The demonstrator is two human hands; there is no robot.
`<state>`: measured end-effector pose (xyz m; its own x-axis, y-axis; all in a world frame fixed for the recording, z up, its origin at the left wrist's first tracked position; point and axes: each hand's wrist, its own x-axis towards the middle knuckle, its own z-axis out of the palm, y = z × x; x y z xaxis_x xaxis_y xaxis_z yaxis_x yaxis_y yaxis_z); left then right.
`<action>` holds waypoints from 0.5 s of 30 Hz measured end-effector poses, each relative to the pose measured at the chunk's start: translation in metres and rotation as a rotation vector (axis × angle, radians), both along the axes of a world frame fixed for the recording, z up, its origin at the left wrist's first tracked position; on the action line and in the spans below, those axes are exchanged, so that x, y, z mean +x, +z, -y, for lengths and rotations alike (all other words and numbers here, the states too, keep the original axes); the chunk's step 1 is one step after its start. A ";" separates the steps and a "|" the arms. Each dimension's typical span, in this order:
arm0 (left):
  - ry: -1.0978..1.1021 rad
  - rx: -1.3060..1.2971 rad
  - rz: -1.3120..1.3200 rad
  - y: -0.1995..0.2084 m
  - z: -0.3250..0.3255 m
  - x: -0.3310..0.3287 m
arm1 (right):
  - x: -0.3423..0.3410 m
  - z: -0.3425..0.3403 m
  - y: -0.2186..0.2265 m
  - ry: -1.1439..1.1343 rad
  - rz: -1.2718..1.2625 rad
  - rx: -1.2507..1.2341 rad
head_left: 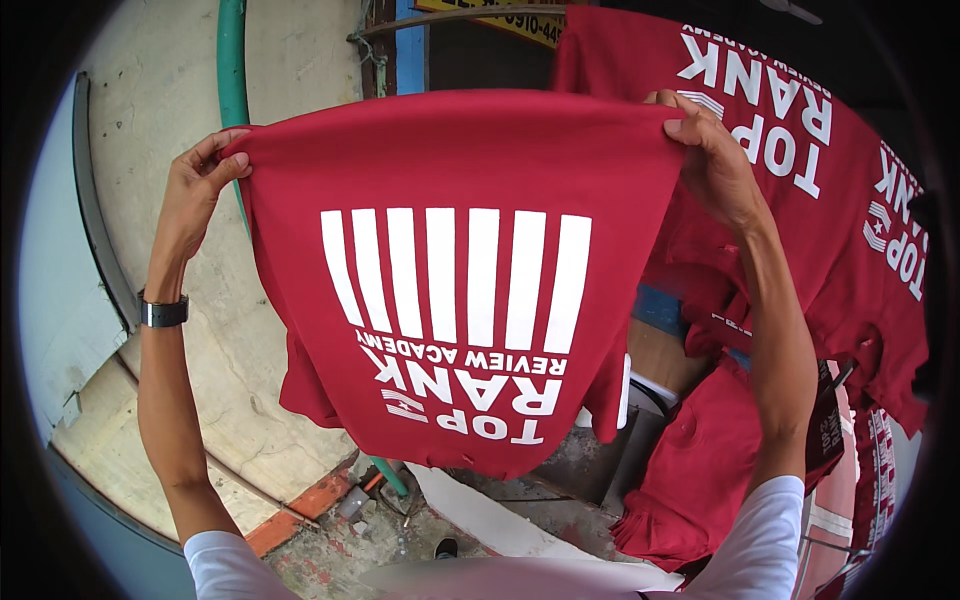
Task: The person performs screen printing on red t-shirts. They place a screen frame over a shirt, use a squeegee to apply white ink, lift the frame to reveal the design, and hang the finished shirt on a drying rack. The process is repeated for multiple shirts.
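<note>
Stretched between my two raised hands is a red T-shirt (300,190) with a white print of upright bars and upside-down lettering. Its hem runs along the top, and the collar end hangs down toward me. My left hand (207,178) pinches one hem corner between thumb and fingers; a dark watch (163,311) circles that wrist. The opposite corner is gripped by my right hand (708,150), thumb in front. Short sleeves droop at both sides of the hanging cloth.
More red printed shirts (720,200) hang at the upper right. A heap of red cloth (700,460) lies below my right forearm. A green pipe (231,70) runs up the pale wall (130,150) on the left. Rubble and a white slab (480,515) show on the ground.
</note>
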<state>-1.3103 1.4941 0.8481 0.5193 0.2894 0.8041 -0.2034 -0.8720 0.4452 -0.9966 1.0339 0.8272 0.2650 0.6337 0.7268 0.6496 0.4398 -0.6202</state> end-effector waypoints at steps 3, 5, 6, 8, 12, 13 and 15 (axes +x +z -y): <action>-0.007 0.041 0.066 0.024 -0.024 0.048 | 0.009 -0.008 0.021 -0.128 0.160 -0.017; -0.029 0.034 0.096 0.038 -0.039 0.070 | 0.015 -0.013 0.032 -0.180 0.219 0.000; -0.019 0.027 0.112 0.047 -0.046 0.084 | 0.020 -0.017 0.041 -0.169 0.162 0.032; -0.063 0.035 0.118 0.066 -0.061 0.110 | 0.029 -0.022 0.067 -0.152 0.181 0.051; -0.213 -0.028 0.156 0.091 -0.089 0.149 | 0.044 -0.029 0.136 -0.049 0.185 0.082; -0.274 -0.045 0.154 0.101 -0.095 0.160 | 0.049 -0.031 0.153 -0.015 0.157 0.107; -0.358 -0.139 0.012 0.128 -0.103 0.173 | 0.048 -0.030 0.185 -0.135 0.184 0.095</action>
<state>-1.1373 1.5969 0.9758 0.5983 0.1981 0.7764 -0.4899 -0.6763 0.5501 -0.9485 1.0637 1.0123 0.2003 0.5276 0.8255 0.8045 0.3923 -0.4459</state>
